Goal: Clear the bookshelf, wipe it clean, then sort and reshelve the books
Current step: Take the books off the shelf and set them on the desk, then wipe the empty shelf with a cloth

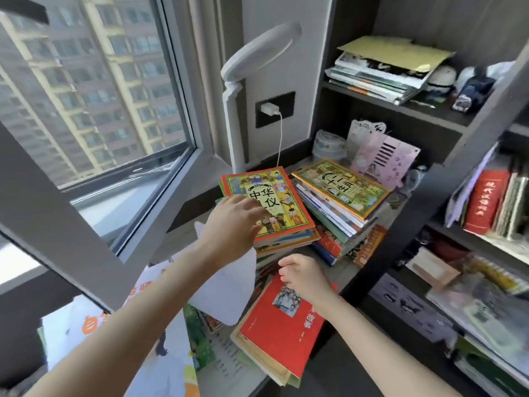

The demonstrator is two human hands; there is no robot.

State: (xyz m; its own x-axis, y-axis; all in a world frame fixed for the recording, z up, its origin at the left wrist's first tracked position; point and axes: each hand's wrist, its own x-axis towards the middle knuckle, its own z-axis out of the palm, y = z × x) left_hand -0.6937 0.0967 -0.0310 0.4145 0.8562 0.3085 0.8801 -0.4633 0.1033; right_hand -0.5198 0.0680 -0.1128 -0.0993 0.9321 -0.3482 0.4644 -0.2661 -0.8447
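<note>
Left hand (234, 222) lies flat, fingers out, on the red-bordered picture book (282, 207) topping a stack (286, 245) by the window (100, 96) — right hand (303, 277) hovers loosely curled, empty, over a red book (274, 333) beside the bookshelf (429, 190)

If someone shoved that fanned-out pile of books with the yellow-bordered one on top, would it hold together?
Probably not: the pile is already splayed, edges stepped sideways, so a push would likely slide books off. The covers look glossy, so perhaps slippery. The yellow-bordered book on top looks thin, probably light.
</note>
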